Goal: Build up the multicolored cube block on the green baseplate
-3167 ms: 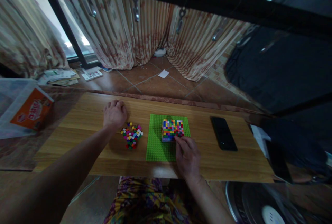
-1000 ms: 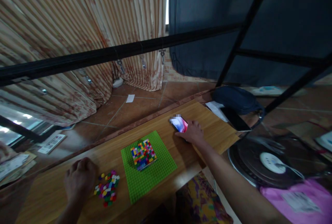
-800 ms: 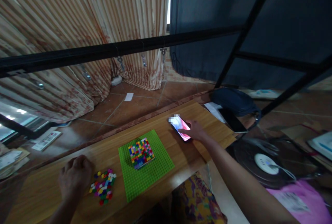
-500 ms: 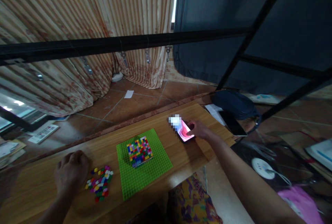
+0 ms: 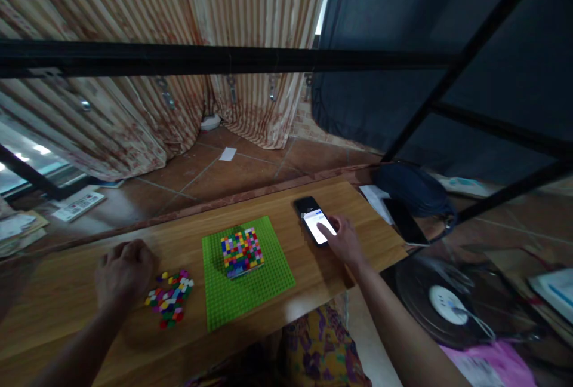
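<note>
A lit smartphone [image 5: 316, 223] lies on the wooden table. My right hand [image 5: 344, 240] grips its right edge, with the thumb over the white screen and the fingers along the side. Left of the phone is a green studded baseplate [image 5: 273, 276], carrying a raised block of small multicoloured bricks [image 5: 242, 251]. A pile of loose coloured bricks [image 5: 172, 297] sits between the baseplate and my left hand [image 5: 123, 273]. That hand rests on the tabletop, fingers curled under and closed; no object shows in it, though the palm is hidden.
The wooden table [image 5: 174, 249] runs across in front of me. At its right end are a dark phone [image 5: 405, 223], a white paper [image 5: 377, 200] and a navy bag [image 5: 414, 187]. A black metal bar [image 5: 250, 60] crosses before the curtains. A white round power strip [image 5: 447, 304] lies at right.
The phone's screen has gone from a pink and blue picture to a mostly white page. My right thumb now reaches over the screen. The left hand stays curled; the view has shifted slightly.
</note>
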A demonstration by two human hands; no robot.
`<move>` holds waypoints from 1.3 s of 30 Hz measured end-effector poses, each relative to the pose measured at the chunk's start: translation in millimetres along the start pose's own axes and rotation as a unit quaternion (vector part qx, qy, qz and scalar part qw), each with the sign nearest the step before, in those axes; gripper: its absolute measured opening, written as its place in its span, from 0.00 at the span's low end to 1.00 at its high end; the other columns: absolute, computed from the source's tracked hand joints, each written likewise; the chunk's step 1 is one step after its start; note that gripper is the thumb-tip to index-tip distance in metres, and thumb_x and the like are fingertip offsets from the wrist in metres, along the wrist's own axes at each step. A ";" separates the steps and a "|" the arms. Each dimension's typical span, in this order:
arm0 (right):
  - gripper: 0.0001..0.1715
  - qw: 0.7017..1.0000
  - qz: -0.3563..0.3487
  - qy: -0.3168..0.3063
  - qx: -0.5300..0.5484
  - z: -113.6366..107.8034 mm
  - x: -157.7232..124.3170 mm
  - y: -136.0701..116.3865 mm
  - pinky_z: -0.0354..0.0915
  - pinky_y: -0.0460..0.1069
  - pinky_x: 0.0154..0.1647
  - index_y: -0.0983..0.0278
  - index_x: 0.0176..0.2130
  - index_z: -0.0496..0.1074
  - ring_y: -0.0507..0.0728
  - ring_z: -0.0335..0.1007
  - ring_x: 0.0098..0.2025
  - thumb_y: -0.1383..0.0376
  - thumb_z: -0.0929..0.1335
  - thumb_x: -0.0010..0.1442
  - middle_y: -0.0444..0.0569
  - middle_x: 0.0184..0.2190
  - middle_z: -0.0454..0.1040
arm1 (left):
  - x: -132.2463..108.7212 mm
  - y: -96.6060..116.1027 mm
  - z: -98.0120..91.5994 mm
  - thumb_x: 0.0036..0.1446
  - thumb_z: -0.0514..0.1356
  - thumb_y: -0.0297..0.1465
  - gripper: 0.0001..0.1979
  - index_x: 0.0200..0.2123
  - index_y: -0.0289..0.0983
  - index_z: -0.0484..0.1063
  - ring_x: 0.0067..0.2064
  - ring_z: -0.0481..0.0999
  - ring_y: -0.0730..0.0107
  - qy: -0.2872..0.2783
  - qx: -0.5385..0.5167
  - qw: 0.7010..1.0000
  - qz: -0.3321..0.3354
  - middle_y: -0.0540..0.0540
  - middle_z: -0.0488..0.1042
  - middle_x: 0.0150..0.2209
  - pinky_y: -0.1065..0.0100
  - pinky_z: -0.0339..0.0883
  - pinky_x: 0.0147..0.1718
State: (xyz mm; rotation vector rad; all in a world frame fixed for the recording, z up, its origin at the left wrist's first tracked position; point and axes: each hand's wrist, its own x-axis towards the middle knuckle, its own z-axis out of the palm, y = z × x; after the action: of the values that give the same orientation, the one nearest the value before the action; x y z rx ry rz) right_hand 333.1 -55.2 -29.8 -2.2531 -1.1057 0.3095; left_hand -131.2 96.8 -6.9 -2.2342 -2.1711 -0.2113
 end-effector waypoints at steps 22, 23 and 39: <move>0.50 0.989 -0.046 0.127 -0.054 18.2 -29.2 14.3 0.56 0.63 0.61 0.75 0.65 0.54 0.72 0.61 0.60 0.48 0.67 0.55 0.70 0.59 0.65 | -0.8 0.1 5.8 0.66 0.44 0.35 0.21 0.50 0.34 0.72 0.54 0.68 0.51 0.005 0.024 0.999 -0.029 0.35 0.71 0.56 0.54 0.59 0.56; 0.51 0.989 -0.046 0.128 -0.059 16.1 -24.4 17.9 0.57 0.63 0.61 0.76 0.65 0.53 0.72 0.61 0.60 0.48 0.67 0.55 0.71 0.59 0.65 | -1.3 0.0 5.7 0.66 0.44 0.35 0.21 0.50 0.33 0.72 0.54 0.68 0.51 0.009 0.019 0.999 -0.024 0.35 0.71 0.55 0.54 0.59 0.56; 0.34 0.974 -0.052 0.219 0.035 0.3 -67.5 -0.6 0.63 0.62 0.54 0.71 0.53 0.68 0.71 0.66 0.55 0.47 0.64 0.61 0.68 0.50 0.71 | -4.2 1.8 8.4 0.63 0.48 0.33 0.17 0.46 0.35 0.74 0.54 0.69 0.50 0.051 -0.027 0.998 -0.034 0.36 0.73 0.52 0.54 0.61 0.54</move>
State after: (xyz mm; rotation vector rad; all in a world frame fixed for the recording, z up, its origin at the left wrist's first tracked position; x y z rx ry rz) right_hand 290.4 -107.4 -33.3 -2.0544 -0.9523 -0.1843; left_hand -128.8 93.4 -15.5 -2.1281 -2.2156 -0.3816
